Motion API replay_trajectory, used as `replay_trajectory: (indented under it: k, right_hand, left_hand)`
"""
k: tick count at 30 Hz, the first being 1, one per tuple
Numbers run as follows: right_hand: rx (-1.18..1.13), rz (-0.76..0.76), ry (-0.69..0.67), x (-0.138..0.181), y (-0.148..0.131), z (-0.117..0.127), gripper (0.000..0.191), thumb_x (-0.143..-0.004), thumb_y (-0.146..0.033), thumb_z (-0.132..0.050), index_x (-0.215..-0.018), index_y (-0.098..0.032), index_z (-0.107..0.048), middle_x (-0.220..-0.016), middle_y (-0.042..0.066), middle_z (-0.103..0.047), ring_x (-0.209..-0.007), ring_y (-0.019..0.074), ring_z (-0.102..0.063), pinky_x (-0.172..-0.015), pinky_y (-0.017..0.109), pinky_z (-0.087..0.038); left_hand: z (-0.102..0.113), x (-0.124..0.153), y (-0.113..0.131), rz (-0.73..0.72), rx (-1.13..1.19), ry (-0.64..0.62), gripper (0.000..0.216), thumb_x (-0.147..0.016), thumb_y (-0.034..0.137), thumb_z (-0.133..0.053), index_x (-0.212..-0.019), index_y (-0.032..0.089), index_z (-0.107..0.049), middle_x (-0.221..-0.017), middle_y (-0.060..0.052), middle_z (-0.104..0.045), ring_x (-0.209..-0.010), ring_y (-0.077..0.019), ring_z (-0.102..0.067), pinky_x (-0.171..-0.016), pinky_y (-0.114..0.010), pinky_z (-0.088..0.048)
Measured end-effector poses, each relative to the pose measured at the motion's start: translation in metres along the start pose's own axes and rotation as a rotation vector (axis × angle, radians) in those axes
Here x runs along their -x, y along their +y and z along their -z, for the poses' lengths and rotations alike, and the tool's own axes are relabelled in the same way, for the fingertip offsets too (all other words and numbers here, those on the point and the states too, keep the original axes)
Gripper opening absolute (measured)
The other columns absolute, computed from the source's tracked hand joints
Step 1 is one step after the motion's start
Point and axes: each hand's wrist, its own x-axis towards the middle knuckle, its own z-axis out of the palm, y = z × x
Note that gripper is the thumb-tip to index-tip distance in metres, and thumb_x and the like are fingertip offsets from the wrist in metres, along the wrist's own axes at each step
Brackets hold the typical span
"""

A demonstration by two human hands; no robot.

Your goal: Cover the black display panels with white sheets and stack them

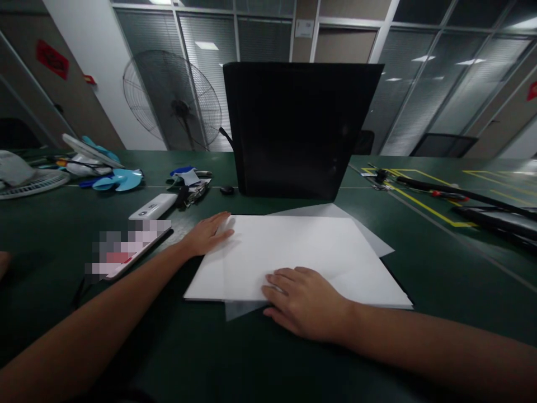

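A stack of white paper [302, 246] lies on the dark green table, with a dark edge showing beneath it. A thin translucent sheet [240, 309] pokes out past the stack's front edge, and a pale sheet corner [380, 244] sticks out on the right. My left hand [208, 234] rests on the upper left edge of the paper, fingers stretched and thumb apart. Near the front edge, my right hand [304, 302] lies palm down on the paper with its fingers slightly bent and spread. Neither hand grips anything that I can see.
Behind the paper stands a large black box [302, 129]. To the left are a phone [138, 252], partly pixelated, a white device [154, 207], keys [196, 193] and blue fan blades [119, 180]. Dark rods [461, 193] lie at right. Another person's fingertip [4, 262] shows far left.
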Motion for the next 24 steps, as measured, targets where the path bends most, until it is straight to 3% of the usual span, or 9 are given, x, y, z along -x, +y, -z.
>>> replay_trajectory:
  k: [6, 8, 12, 14, 18, 24]
  right_hand:
    - [-0.299, 0.226, -0.011, -0.008, 0.000, 0.015, 0.059, -0.106, -0.048, -0.046, -0.157, -0.019, -0.047, -0.157, 0.013, -0.051, -0.136, 0.0264, -0.056, -0.109, 0.044, -0.048]
    - [-0.370, 0.236, -0.029, -0.002, 0.009, 0.023, 0.065, -0.105, -0.050, -0.049, -0.162, -0.020, -0.040, -0.163, 0.013, -0.043, -0.143, 0.0252, -0.049, -0.116, 0.045, -0.043]
    - [-0.265, -0.053, -0.118, 0.020, 0.030, 0.028, 0.097, -0.093, -0.068, -0.059, -0.169, -0.017, -0.026, -0.171, 0.021, -0.021, -0.158, 0.0396, -0.021, -0.124, 0.065, -0.024]
    - [-0.191, -0.196, -0.173, 0.032, 0.037, 0.025, 0.098, -0.093, -0.073, -0.056, -0.169, -0.018, -0.026, -0.172, 0.022, -0.013, -0.158, 0.0446, -0.015, -0.123, 0.070, -0.022]
    - [-0.122, -0.295, -0.195, 0.047, 0.041, 0.012, 0.077, -0.103, -0.067, -0.040, -0.166, -0.025, -0.035, -0.171, 0.017, -0.023, -0.156, 0.0411, -0.027, -0.121, 0.066, -0.032]
    - [-0.076, -0.296, -0.093, 0.044, 0.033, 0.002, 0.075, -0.101, -0.070, -0.040, -0.164, -0.028, -0.041, -0.168, 0.012, -0.034, -0.149, 0.0402, -0.038, -0.117, 0.065, -0.037]
  left_hand:
    - [-0.001, -0.002, -0.001, 0.064, 0.029, 0.011, 0.097, -0.090, 0.084, -0.041, -0.156, 0.013, -0.045, -0.164, -0.018, -0.045, -0.150, -0.0354, -0.044, -0.126, -0.049, -0.031]
    - [-0.001, -0.003, -0.001, 0.097, 0.044, 0.018, 0.094, -0.090, 0.083, -0.041, -0.155, 0.015, -0.046, -0.163, -0.016, -0.047, -0.149, -0.0349, -0.045, -0.126, -0.048, -0.031]
    - [-0.001, -0.004, -0.001, 0.153, 0.061, 0.021, 0.085, -0.092, 0.074, -0.045, -0.155, 0.017, -0.047, -0.162, -0.013, -0.049, -0.147, -0.0341, -0.048, -0.125, -0.046, -0.034]
    - [-0.001, -0.005, 0.000, 0.175, 0.062, 0.025, 0.083, -0.092, 0.071, -0.046, -0.155, 0.016, -0.048, -0.161, -0.013, -0.049, -0.146, -0.0346, -0.048, -0.125, -0.045, -0.034]
    - [-0.001, -0.006, 0.001, 0.194, 0.062, 0.023, 0.085, -0.092, 0.069, -0.046, -0.154, 0.012, -0.048, -0.160, -0.015, -0.050, -0.146, -0.0353, -0.049, -0.125, -0.044, -0.034]
    - [0.001, -0.005, 0.005, 0.179, 0.038, 0.037, 0.074, -0.096, 0.062, -0.042, -0.152, 0.014, -0.051, -0.160, -0.013, -0.051, -0.145, -0.0348, -0.050, -0.124, -0.045, -0.036]
